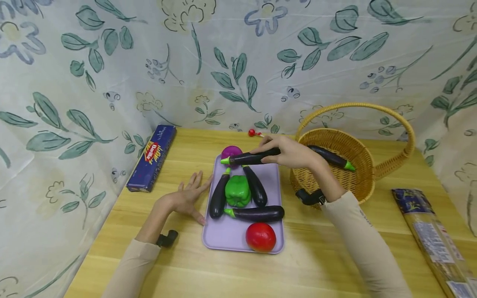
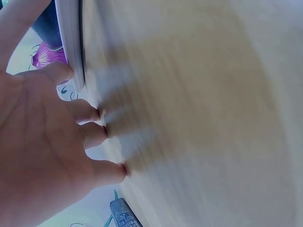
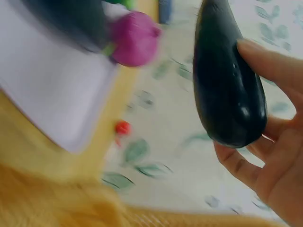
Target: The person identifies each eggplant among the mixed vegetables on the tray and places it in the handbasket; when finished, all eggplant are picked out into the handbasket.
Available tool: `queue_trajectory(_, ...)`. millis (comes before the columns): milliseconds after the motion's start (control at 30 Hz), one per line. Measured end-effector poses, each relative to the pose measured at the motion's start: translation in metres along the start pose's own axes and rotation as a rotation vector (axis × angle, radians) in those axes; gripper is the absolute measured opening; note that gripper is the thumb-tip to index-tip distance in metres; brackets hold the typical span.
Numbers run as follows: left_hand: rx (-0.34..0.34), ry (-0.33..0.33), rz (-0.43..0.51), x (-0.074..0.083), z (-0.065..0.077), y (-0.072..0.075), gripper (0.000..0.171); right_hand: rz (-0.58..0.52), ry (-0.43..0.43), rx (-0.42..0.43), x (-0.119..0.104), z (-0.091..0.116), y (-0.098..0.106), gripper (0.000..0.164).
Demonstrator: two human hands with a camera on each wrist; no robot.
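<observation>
My right hand (image 1: 287, 152) grips a dark eggplant (image 1: 251, 158) by its thick end, above the far part of a lilac tray (image 1: 223, 241). In the right wrist view, thumb and fingers wrap that eggplant (image 3: 227, 80). Fingers spread, my left hand (image 1: 186, 199) rests on the table at the tray's left edge. Three more eggplants lie on the tray: one at the left (image 1: 218, 196), one at the right (image 1: 255, 186) and one crosswise (image 1: 257, 213). They surround a green bell pepper (image 1: 237, 191). A red tomato (image 1: 261, 237) lies near, a purple onion (image 1: 231, 151) far.
Right of the tray stands a wicker basket (image 1: 369, 165) with a tall handle and an eggplant (image 1: 331, 157) inside. A blue spaghetti box (image 1: 151, 158) lies at left, a noodle packet (image 1: 432, 236) at right. Small red cherry-like thing (image 1: 251, 132) lies by the back cloth.
</observation>
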State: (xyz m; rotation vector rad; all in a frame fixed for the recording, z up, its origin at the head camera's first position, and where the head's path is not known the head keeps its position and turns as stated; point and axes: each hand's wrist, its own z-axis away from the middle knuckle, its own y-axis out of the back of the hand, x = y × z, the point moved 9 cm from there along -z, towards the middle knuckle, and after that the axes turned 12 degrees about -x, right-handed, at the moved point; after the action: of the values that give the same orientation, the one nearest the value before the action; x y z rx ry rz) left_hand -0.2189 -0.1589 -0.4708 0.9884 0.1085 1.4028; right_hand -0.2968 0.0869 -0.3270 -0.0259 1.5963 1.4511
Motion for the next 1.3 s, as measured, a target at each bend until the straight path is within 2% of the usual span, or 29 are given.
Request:
queue_trajectory(167, 0.001, -0.002, -0.001, -0.001, 0.001, 0.0, 0.141, 0.027, -0.051, 0.036, -0.004, 0.036, 0.027, 0.03)
queue_trajectory(400, 0.001, -0.001, 0.001, -0.003, 0.001, -0.001, 0.142, 0.037, -0.083, 0.033, 0.001, 0.087, 0.054, 0.031)
queue_trajectory(567, 0.003, -0.006, -0.003, -0.003, 0.001, -0.001, 0.142, 0.017, -0.141, 0.014, 0.019, 0.12, 0.063, 0.032)
queue_trajectory(733, 0.002, -0.009, 0.0, -0.003, 0.002, -0.001, 0.142, 0.03, -0.24, -0.002, 0.046, 0.145, 0.069, 0.032)
queue_trajectory(900, 0.002, -0.014, 0.01, -0.003, 0.003, -0.001, 0.142, 0.036, -0.332, -0.044, 0.076, 0.161, 0.07, 0.031)
queue_trajectory(1067, -0.004, -0.012, 0.011, -0.003, 0.003, -0.001, 0.142, 0.027, -0.414, -0.084, 0.106, 0.165, 0.065, 0.035)
queue_trajectory(1300, -0.007, -0.01, 0.005, -0.002, 0.002, -0.002, 0.142, 0.028, -0.522, -0.049, 0.137, 0.165, 0.063, 0.042)
